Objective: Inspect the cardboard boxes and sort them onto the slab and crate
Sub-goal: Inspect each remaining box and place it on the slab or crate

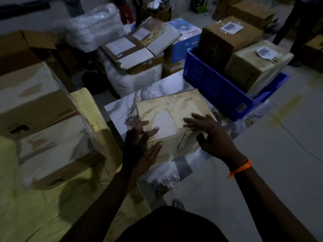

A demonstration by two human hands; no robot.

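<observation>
A tape-wrapped cardboard box [172,109] stands on the marble slab [122,107] in the middle of the view. My left hand [139,147] lies against the box's near left corner with fingers spread and straight. On the box's top right part rests my right hand [209,135], its fingers flat and its thumb down the near side. A blue crate [211,86] sits at the slab's far right end and holds two cardboard boxes [255,67], one behind the other, each with a white label.
A stack of taped boxes [47,130] stands at the left on a yellow sheet. Behind the slab are white wrapped bundles [134,79], flat cartons and a blue printed box [185,39]. A person's legs [297,23] stand at the far right.
</observation>
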